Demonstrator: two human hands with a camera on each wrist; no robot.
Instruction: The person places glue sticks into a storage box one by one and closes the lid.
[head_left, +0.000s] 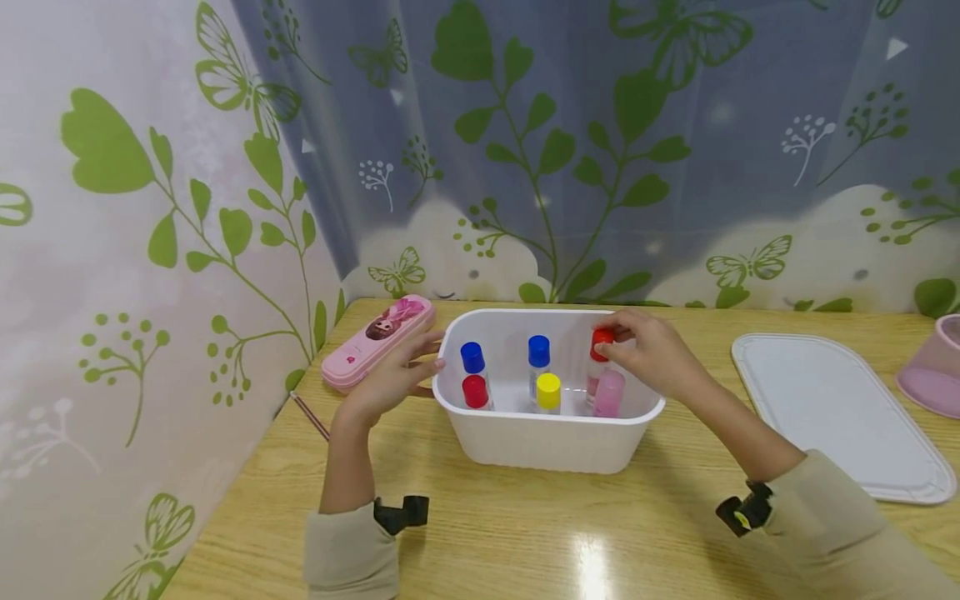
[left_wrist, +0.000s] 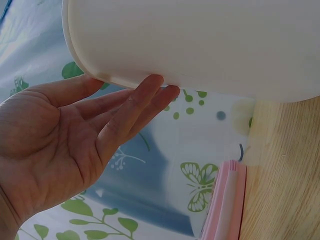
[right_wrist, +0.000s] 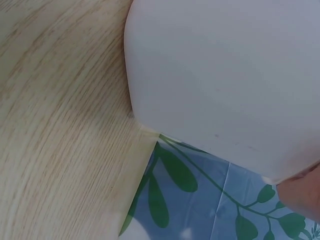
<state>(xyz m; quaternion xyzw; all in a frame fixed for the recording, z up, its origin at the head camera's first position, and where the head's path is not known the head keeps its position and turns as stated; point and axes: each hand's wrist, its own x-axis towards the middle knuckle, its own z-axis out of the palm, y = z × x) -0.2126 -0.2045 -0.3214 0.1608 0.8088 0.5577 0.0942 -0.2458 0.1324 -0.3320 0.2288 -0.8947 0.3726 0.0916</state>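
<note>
A white plastic tub (head_left: 540, 446) stands on the wooden table and holds several small bottles with blue, red, yellow and pink caps. My right hand (head_left: 651, 354) reaches over the tub's right rim and pinches the cap of a red-capped bottle (head_left: 600, 343) at the back right, just behind a pink-capped bottle (head_left: 609, 393). My left hand (head_left: 393, 375) is flat with straight fingers, its fingertips (left_wrist: 155, 90) touching the tub's left wall (left_wrist: 200, 45). The right wrist view shows only the tub's outer wall (right_wrist: 225, 75) and a bit of a finger (right_wrist: 302, 195).
A pink pencil case (head_left: 378, 340) lies left of the tub near the curtain; its edge (left_wrist: 227, 200) shows in the left wrist view. A thin pencil (head_left: 309, 414) lies at the table's left edge. A white lid or tray (head_left: 832, 412) and a pink tub (head_left: 933, 367) sit to the right.
</note>
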